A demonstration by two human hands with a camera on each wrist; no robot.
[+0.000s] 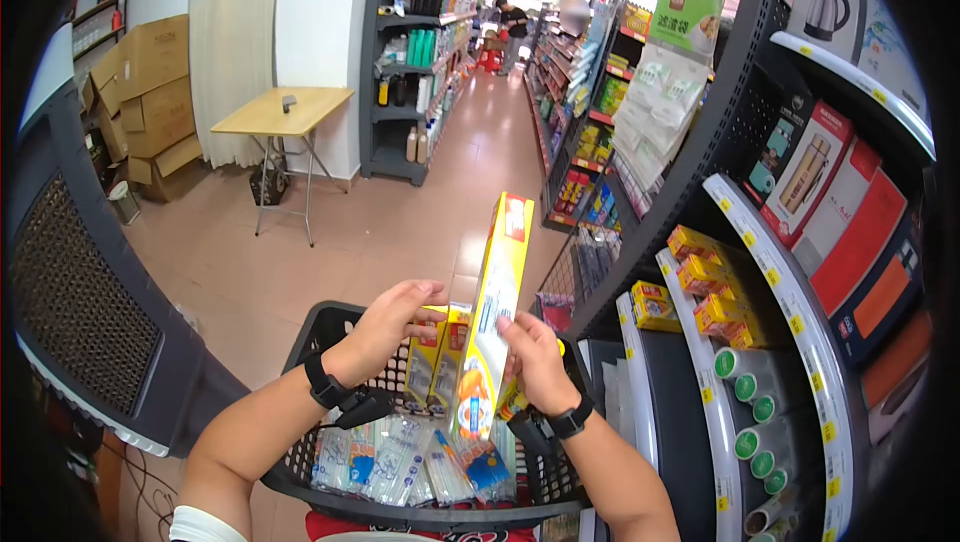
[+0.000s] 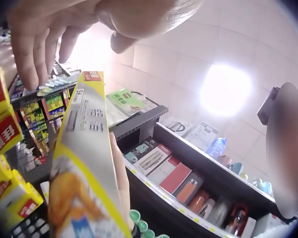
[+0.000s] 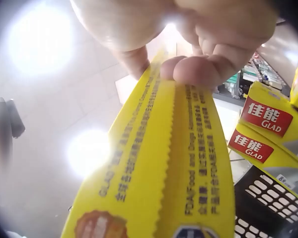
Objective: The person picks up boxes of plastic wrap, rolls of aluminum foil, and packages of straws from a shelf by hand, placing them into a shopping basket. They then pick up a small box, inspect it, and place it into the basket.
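My right hand [image 1: 540, 362] grips a long yellow and silver Glad box [image 1: 495, 312], holding it upright and tilted over the shopping basket [image 1: 440, 515]. In the right wrist view, fingers and thumb pinch the yellow sides of the box [image 3: 154, 163]. To the left of the box is my left hand [image 1: 390, 327], fingers extended and holding nothing. The left wrist view shows its fingers [image 2: 27, 59] hanging loosely above the box's far end. Inside the black basket stand more yellow Glad boxes [image 1: 423, 362], with clear plastic packs [image 1: 395, 462] lying in front of them.
Shelves on the right carry small yellow boxes [image 1: 705, 282], green-capped cylinders [image 1: 745, 390] and boxed flasks [image 1: 805, 172]. At left stands a large dark appliance [image 1: 90, 282]. A folding table [image 1: 285, 114] and cardboard boxes [image 1: 160, 92] are farther back, and a person [image 1: 513, 22] is down the aisle.
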